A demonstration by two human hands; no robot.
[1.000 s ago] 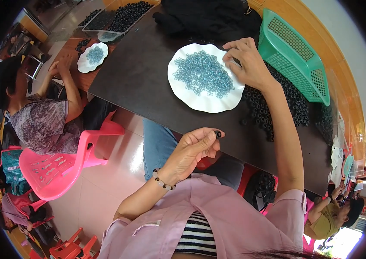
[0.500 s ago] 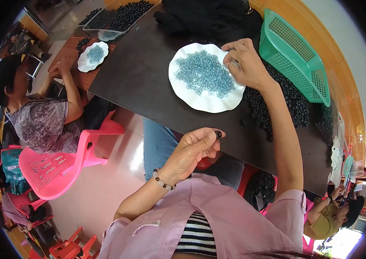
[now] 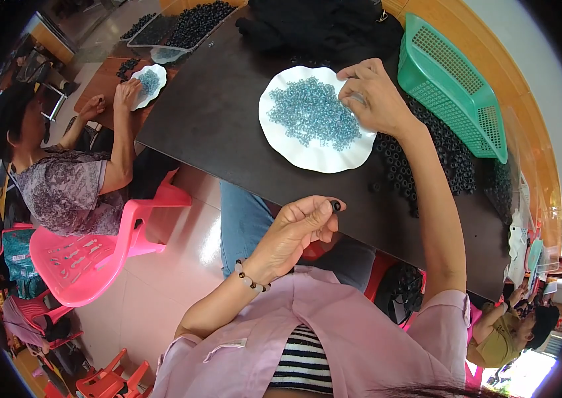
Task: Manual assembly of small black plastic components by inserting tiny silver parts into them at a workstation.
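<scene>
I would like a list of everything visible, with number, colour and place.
Table: one, dark brown, centre
Wavy plate: one, white, on table
Small beads: many, bluish, on plate
Rings: many, black, table's right side
Basket: one, green, upper right
Cloth: black, table's far side
Smaller plate: one, white, upper left
Tray: one, clear, upper left
Chairs: several, pink and red, left
Co-workers: several, left and right
Bracelet: one, dark and pale, left wrist
Left hand: one, holding black ring
Right hand: one, at plate's right rim

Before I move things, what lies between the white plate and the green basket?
In the head view: the right hand, partly over the white plate, then black rings beside the green basket.
</scene>
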